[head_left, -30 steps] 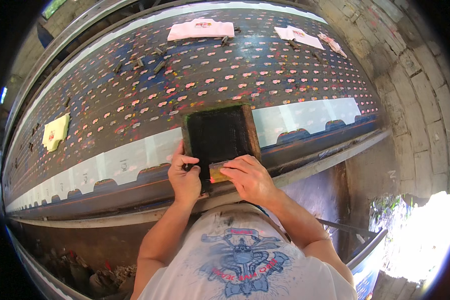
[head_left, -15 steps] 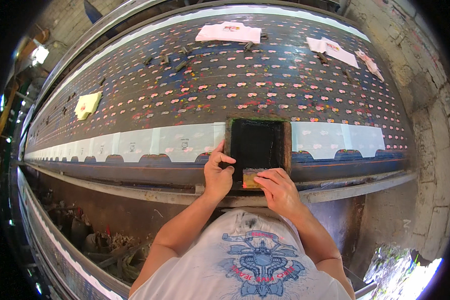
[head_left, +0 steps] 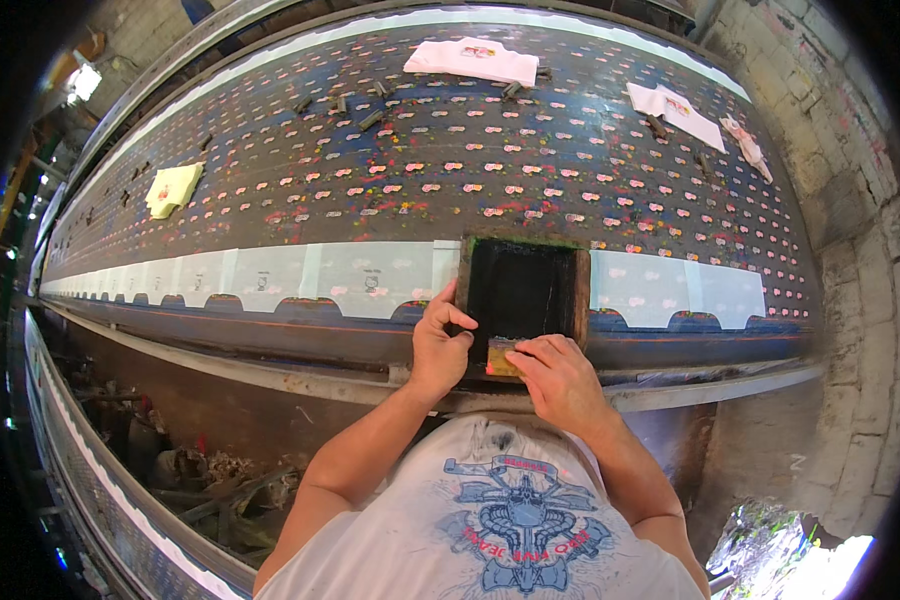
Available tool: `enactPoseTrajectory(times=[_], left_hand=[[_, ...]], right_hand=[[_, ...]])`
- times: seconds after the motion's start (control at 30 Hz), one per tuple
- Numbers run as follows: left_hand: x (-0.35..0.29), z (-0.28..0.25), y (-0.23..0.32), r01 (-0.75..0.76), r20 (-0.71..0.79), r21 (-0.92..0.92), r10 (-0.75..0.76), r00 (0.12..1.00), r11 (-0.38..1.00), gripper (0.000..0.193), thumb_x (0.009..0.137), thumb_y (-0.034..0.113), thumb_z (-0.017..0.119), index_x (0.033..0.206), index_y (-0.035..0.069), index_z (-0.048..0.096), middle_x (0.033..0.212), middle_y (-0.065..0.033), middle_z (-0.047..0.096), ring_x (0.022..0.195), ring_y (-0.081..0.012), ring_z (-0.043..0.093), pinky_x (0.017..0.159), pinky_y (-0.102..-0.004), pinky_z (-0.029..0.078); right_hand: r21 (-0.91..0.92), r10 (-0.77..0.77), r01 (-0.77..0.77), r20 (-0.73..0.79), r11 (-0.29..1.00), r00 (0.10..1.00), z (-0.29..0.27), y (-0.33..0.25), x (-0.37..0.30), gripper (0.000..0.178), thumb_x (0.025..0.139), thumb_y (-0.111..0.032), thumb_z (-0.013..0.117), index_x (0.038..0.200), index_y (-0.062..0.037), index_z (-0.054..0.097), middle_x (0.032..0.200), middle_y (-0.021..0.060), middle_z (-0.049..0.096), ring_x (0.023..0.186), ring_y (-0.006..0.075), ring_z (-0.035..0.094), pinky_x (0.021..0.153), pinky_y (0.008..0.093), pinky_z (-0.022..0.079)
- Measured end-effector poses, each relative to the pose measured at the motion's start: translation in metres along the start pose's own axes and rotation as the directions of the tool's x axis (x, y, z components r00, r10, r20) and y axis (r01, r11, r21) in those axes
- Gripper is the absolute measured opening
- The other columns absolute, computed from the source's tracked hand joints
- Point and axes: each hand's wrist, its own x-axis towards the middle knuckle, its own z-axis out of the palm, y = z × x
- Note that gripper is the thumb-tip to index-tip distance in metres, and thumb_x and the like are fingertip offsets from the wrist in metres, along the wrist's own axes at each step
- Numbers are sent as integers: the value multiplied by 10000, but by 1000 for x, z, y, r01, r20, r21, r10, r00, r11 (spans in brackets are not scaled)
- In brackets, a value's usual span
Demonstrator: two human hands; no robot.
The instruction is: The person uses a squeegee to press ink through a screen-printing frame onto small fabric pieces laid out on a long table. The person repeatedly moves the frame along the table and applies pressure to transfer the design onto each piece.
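Note:
A wooden-rimmed printing screen [head_left: 582, 290] with a dark inked mesh lies flat across the near edge of a long printing table. My left hand [head_left: 440, 345] grips its left rim, thumb and forefinger bent and the other fingers partly hidden. Across the near end of the screen, my right hand [head_left: 562, 380] is closed on a small squeegee [head_left: 500, 363] with a yellowish handle. Pale fabric pieces [head_left: 355, 278] lie in a row to the left, some bearing a small dark print. More pale pieces [head_left: 635, 285] lie to the right of the screen.
The dark tabletop [head_left: 400, 220] is dotted with small printed marks. On its far side lie folded white garments [head_left: 470, 62], a pale printed piece [head_left: 675, 115], a yellow piece [head_left: 174, 188] and several small dark blocks [head_left: 370, 120]. A metal rail [head_left: 710, 390] runs along the near edge; a block wall [head_left: 830, 200] stands right.
The view has shifted slightly. Both hands, the screen and the squeegee keep almost the same places relative to one another.

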Motion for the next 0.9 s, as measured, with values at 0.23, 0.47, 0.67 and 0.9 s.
enactPoseTrajectory(times=[0.23, 0.47, 0.67, 0.9], left_hand=[[-2, 2, 4, -19, -15, 111, 21, 1000, 994, 293, 836, -197, 708, 923, 83, 721, 1786, -281, 504, 1672, -405, 488, 1335, -451, 378], [2, 5, 1, -27, -19, 66, 28, 999, 997, 328, 835, -218, 685, 916, 97, 729, 1779, -283, 508, 1689, -401, 462, 1357, -469, 356], [0, 2, 4, -41, -1, 88, 42, 999, 995, 293, 835, -196, 692, 925, 80, 731, 1791, -295, 492, 1695, -404, 453, 1358, -465, 340], [0, 1, 12, -33, 2, 140, 33, 999, 990, 278, 827, -180, 696, 932, 74, 736, 1783, -288, 510, 1678, -411, 479, 1350, -456, 358]], right_hand=[[-76, 42, -26, 223, 997, 974, -22, 11, 26, 445, 883, 25, 758, 1323, -30, 790, 1225, 123, 785, 1155, 346, 701, 1041, 471, 594], [-95, 104, -96, 82, 991, 991, -18, 72, 91, 416, 939, 62, 702, 1337, -27, 785, 1184, 155, 806, 1203, 398, 703, 1049, 501, 592], [-145, 112, -118, -51, 982, 992, -2, 86, 106, 479, 926, 85, 681, 1372, -59, 781, 1208, 158, 788, 1190, 408, 698, 1061, 520, 581], [-171, 115, -107, 35, 979, 993, 8, 30, 53, 571, 882, 101, 689, 1415, -82, 781, 1240, 141, 775, 1144, 388, 686, 1024, 500, 592]])
